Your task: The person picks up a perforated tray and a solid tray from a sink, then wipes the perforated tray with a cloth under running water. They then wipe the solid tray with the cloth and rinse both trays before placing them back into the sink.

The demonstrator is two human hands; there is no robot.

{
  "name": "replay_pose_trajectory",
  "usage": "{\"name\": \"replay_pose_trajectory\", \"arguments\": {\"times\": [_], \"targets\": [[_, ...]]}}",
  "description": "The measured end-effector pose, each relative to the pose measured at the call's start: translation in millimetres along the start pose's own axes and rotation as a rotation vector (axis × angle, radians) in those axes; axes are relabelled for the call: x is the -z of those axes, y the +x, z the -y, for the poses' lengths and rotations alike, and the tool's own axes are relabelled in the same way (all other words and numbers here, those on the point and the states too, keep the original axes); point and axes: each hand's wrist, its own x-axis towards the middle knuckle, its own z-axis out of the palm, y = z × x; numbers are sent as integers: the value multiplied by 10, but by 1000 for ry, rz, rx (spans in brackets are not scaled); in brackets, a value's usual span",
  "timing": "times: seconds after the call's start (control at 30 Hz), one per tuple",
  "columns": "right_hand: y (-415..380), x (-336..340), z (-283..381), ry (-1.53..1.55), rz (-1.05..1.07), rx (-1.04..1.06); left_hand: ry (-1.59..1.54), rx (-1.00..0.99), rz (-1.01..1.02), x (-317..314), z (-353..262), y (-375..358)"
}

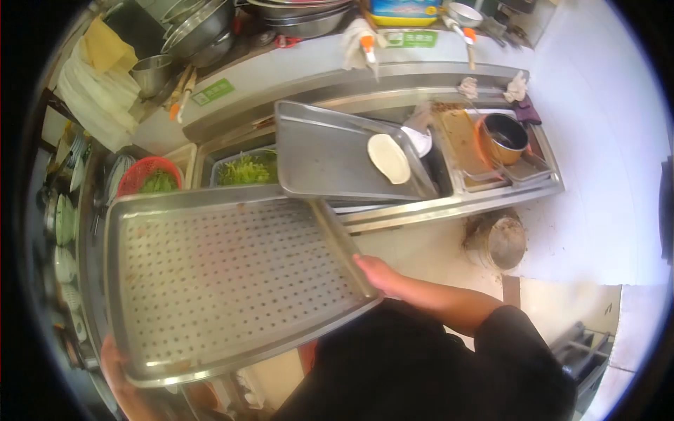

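Between my two hands is a large perforated metal tray [232, 281], held tilted in front of my body. My left hand [116, 361] grips its lower left edge, fingers partly hidden by the tray. On the right edge, my right hand [375, 274] is closed round the rim. Just beyond, a plain metal tray [323, 154] lies slanted across the sink [421, 221], with a cream oval dish [388, 159] on it. The perforated tray overlaps that tray's near edge in the view.
Leafy greens [246, 170] sit in a basin at the left of the sink, near a red basket [149, 175]. At the right stand a dark pot [505, 133] and a shallow tray [467, 147]. A bucket [504, 242] is on the floor. Metal bowls [200, 31] line the back shelf.
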Motion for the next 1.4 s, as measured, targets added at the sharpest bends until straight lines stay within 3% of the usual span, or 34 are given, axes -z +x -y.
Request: {"name": "replay_pose_trajectory", "arguments": {"times": [0.03, 0.1, 0.17, 0.33, 0.4, 0.57, 0.6, 0.63, 0.67, 0.73, 0.8, 0.87, 0.93, 1.0, 1.07, 1.1, 1.17, 1.27, 1.4], "targets": [[-74, 10, -46, 11, 33, 33, 3, -6, 1, -207, -4, -335], [-256, 46, -33, 45, 63, 28, 223, -230, -493, -747, -10, -1001], [-535, 114, 21, 89, 85, 15, 247, -221, -476, -657, 28, -1348], [-1053, 376, -42, -239, 25, 133, 248, -146, -490, 76, 378, -2186], [-1184, 543, 19, -233, 8, 143, 248, -110, -507, 320, 428, -2434], [-1256, 1400, 164, -354, -132, 211, 266, -48, -295, 630, 1062, -1704], [-1260, 1597, 221, -304, -205, 230, 462, -349, -367, 356, 1245, -1542], [-1272, 1804, 270, -254, -278, 245, 385, -137, -166, 150, 1231, -1283], [-1284, 2015, 324, -254, -286, 247, 87, -75, -119, -661, 1081, -1135], [-1296, 2494, 453, -344, -396, 195, -156, 29, -145, -1144, 1299, -586], [-1278, 3020, 433, -401, -508, 171, -219, -10, -39, -2218, 1237, -233], [-1142, 3556, 269, -412, -585, 176, -276, 30, 138, -2698, 1485, 386], [-1071, 4012, 141, -346, -753, 189, -295, 90, 176, -3264, 1724, 986], [-1141, 4322, 196, -448, -845, 155, -320, 111, 385, -3963, 1708, 1410], [-1074, 4720, 222, -610, -988, 101, -341, 237, 202, -4694, 1626, 1654], [-1051, 4871, 245, -610, -993, 91, -338, 245, 208, -4900, 1778, 1865], [-991, 5181, 321, -608, -1050, -4, -237, 215, 441, -5337, 2048, 2290], [-766, 5783, 173, -714, -1065, -99, -214, 309, 343, -6067, 1904, 2232], [-559, 6380, 551, -815, -1075, -134, -249, 325, 449, -6698, 1876, 2263]]}}
